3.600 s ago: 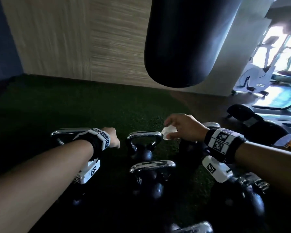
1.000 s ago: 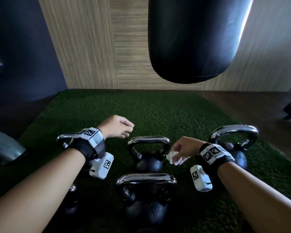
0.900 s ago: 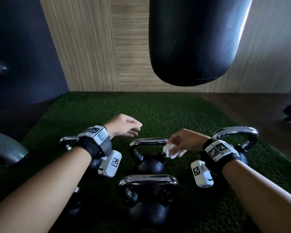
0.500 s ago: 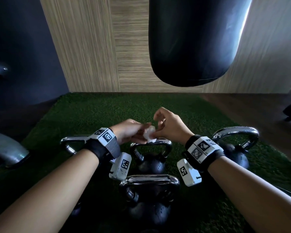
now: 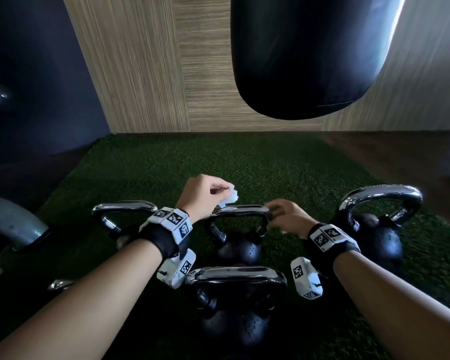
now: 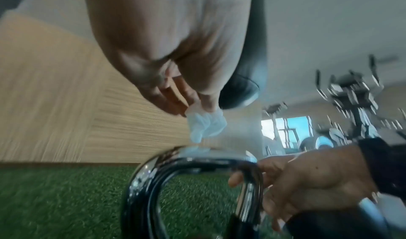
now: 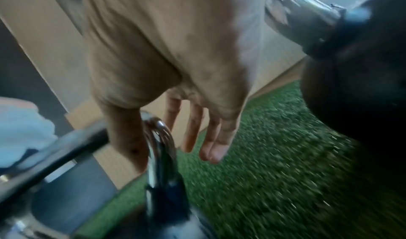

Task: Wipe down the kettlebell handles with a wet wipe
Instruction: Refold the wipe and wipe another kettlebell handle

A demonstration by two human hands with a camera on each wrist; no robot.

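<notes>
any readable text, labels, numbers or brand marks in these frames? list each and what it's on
No readable text in any view.
Wrist bands and wrist cameras: only black-and-white square marker patterns, no letters or numbers.
Kettlebells: no weight numbers or brand visible; the bodies are too dark.
Punching bag: no print visible.

Glossy chrome kettlebell handles (image 5: 240,210) gleam over matt black bodies; soft white wipe (image 5: 229,200); rough green turf (image 5: 257,165); woodgrain wall (image 5: 151,74).

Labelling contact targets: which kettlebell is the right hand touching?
The middle kettlebell in the far row: the right hand is on its handle's right corner, and the left hand holds the wipe over it.
</notes>
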